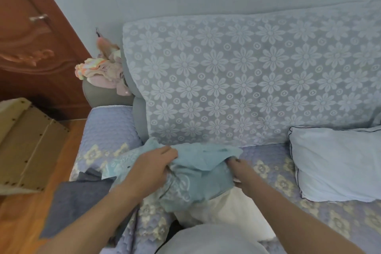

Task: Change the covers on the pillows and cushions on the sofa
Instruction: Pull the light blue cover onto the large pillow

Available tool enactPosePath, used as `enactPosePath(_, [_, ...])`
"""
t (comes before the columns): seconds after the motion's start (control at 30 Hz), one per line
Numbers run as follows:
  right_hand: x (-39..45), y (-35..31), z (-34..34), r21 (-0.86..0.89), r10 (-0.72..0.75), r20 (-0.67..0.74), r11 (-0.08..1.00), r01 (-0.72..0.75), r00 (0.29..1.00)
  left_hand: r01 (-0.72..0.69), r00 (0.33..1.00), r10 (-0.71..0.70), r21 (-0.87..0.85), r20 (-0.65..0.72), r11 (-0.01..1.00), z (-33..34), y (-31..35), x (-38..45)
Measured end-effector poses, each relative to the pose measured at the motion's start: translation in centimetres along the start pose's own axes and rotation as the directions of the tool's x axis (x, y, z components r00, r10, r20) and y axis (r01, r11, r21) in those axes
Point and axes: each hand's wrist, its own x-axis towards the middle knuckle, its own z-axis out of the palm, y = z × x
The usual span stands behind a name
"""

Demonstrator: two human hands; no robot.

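A teal patterned pillow cover (195, 179) lies bunched on the sofa seat (109, 130), pulled partly over a white pillow (222, 208) whose bare end sticks out toward me. My left hand (152, 169) grips the cover's bunched edge on the left. On the right, my right hand (241, 171) pinches the cover's other side, fingers tucked under the fabric. A light blue pillow (338, 163) with dark piping lies on the seat to the right.
A floral lace throw (237, 80) drapes the sofa back. A dark blue-grey cloth (82, 196) hangs off the seat's front left. Pink and striped clothes (103, 70) pile on the armrest. A beige studded stool (28, 146) and a wooden door (31, 37) stand left.
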Motion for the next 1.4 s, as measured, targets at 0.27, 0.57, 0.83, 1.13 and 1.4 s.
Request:
enactPosePath(0.27, [0.9,-1.7,1.5,-0.083,-0.181,-0.111,0.982,0.172,0.977,0.066,0.998,-0.066,0.034,0.017,0.997,-5.1,-1.6,-1.7])
enactPosePath(0.57, [1.1,3.7,-0.9,-0.212,-0.065,-0.221,0.977,0.018,0.973,0.228,0.974,-0.226,0.170,-0.032,0.959,-0.9,-2.2,1.3])
enactPosePath(0.83, [1.8,3.0,-0.4,0.057,0.083,-0.249,0.996,-0.071,0.965,0.476,0.878,-0.469,0.084,-0.092,0.875,9.5,2.1,0.9])
enactPosePath(1.13, [3.8,5.2,-2.3,0.661,0.353,-0.041,0.712,-0.239,0.935,0.372,0.928,-0.373,-0.031,-0.023,0.928,18.2,-0.3,3.4])
enactPosePath(1.4, [5.5,0.7,2.9,0.721,0.067,0.203,0.665,-0.196,0.977,0.283,0.959,-0.282,-0.012,0.039,0.959,25.4,-0.1,3.5])
